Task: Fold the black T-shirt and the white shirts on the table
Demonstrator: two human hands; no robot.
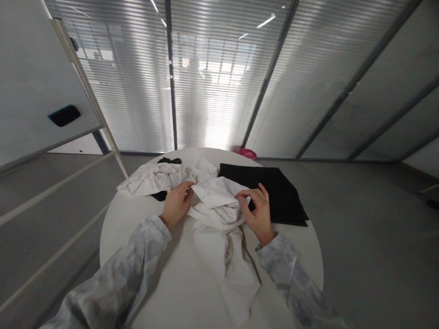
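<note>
A person in grey-and-white patterned sleeves is working with a white cloth at the middle of a round white surface, both hands being raised a little in front of the body. The left hand is reaching in from the lower left, its forearm slanting across the near-left rim, and is pinching the cloth's upper left corner between thumb and fingertips. The right hand is coming up from the lower right with its wrist bent inward; thumb and forefinger are gripping the cloth's right side while the other fingers are lifting away. Between the hands the fabric is bunching in folds, and a long tapering end is trailing toward the wearer.

Beyond the left hand, a crumpled white bundle is lying along the far-left rim, with a black item showing behind it. A flat black piece is resting just beside the right hand, one corner nearing the right-hand edge and limiting room there. The widest bare stretch is opening on the near left, between the left forearm and the trailing end. A pink basket is standing out past the far edge.
</note>
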